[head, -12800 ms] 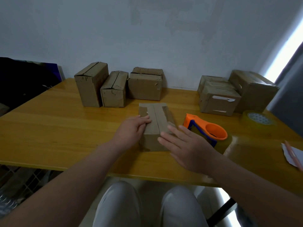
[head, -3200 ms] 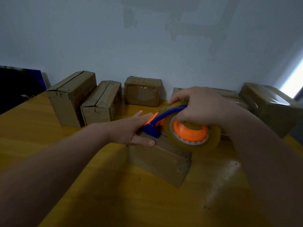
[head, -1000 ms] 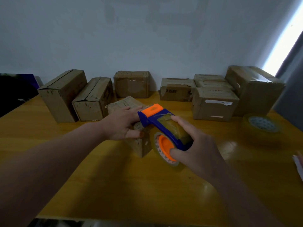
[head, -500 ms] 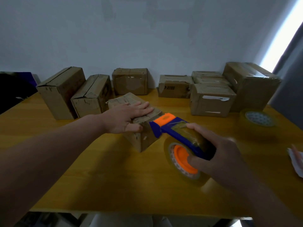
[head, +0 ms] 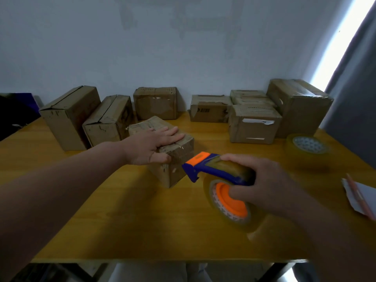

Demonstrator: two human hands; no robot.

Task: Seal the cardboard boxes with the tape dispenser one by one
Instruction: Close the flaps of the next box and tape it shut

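Note:
A small cardboard box (head: 177, 165) sits turned at an angle in the middle of the wooden table (head: 142, 224). My left hand (head: 154, 144) lies flat on its top, fingers straight, thumb against the near side. My right hand (head: 262, 184) grips a blue and orange tape dispenser (head: 221, 184) loaded with a clear tape roll, just right of the box and clear of it, low over the table. Its orange blade end points at the box's corner.
Several cardboard boxes line the back by the wall: two at the left (head: 70, 117), one in the middle (head: 155, 102), a group at the right (head: 255, 123). A spare tape roll (head: 307, 147) lies at the right. A paper with a pencil (head: 360, 198) is at the right edge.
My right hand has pulled the dispenser off the box, toward me and to the right. My left hand stays on the box top.

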